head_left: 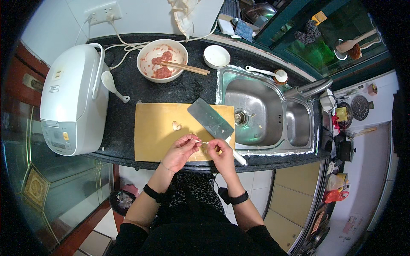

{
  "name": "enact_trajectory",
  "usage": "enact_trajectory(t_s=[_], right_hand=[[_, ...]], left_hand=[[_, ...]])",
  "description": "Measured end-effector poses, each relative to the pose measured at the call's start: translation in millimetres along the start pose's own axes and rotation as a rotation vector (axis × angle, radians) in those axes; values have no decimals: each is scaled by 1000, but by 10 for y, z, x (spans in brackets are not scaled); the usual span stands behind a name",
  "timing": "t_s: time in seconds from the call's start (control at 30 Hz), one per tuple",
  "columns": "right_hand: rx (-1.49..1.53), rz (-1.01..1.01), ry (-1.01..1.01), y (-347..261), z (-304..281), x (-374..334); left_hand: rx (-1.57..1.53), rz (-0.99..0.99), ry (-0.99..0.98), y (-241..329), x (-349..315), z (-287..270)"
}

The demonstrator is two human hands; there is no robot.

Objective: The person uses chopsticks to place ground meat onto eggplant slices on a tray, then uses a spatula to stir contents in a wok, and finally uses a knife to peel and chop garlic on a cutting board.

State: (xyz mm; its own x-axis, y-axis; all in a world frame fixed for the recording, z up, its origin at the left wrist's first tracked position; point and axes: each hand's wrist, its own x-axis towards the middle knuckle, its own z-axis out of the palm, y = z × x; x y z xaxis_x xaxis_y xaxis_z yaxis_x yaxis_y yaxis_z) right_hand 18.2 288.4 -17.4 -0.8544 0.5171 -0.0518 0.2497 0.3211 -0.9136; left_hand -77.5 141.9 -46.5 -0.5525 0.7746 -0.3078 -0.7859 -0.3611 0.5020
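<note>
Above the near edge of a yellow cutting board, my left hand pinches a small pale garlic clove between thumb and fingers. My right hand is closed close beside it, fingertips pinched on a whitish scrap that looks like garlic skin. More garlic cloves lie on the board, beyond my left hand. A cleaver with a broad blade and white handle rests slantwise across the board's right side, its handle passing behind my right hand and ending past the counter's front edge.
At the back stand a bowl of minced meat with chopsticks and a small white bowl. A white rice cooker with a rice paddle is left. A steel sink adjoins the board's right. A bin stands below left.
</note>
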Motion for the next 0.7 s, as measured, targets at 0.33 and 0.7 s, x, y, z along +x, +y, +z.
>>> enact_trajectory(t_s=[0.33,0.7], right_hand=[[41,8,-56,-158,-29,37],[44,41,-115,-110,-29,43]], left_hand=[[326,58,117,-97,48,155],[366,60,136,-109,36,115]])
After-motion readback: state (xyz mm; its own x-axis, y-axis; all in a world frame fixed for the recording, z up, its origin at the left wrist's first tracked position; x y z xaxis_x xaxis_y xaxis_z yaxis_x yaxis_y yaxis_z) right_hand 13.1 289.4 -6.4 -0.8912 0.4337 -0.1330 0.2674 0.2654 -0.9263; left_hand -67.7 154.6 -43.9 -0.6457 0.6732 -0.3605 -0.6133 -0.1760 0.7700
